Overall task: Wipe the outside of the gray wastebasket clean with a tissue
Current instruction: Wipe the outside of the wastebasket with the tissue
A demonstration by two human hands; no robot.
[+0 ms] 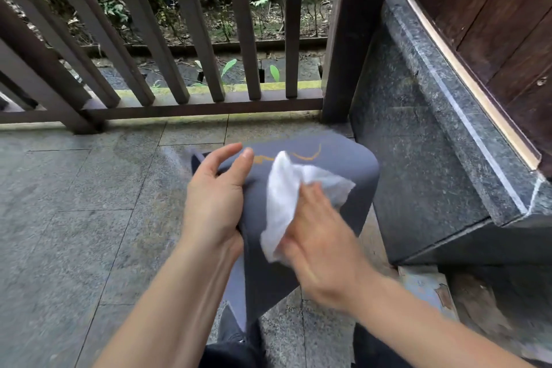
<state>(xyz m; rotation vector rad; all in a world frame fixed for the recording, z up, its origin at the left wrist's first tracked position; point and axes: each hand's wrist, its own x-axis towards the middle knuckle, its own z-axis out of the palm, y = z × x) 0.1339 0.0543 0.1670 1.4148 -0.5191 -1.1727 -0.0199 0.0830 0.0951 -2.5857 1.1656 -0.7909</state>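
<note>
On the tiled balcony floor, head view: the gray wastebasket is tipped toward the person, between a wooden railing and a dark stone ledge. The left hand grips its left edge, thumb and fingers curled round the wall. The right hand presses a white tissue flat against the upward-facing side; its fingers lie mostly beneath the tissue and blurred, apparently extended. Orange markings show above the tissue. Judgement: wiping is under way on this one face. The hidden sides and base presumably remain; cleanliness cannot be confirmed.
</note>
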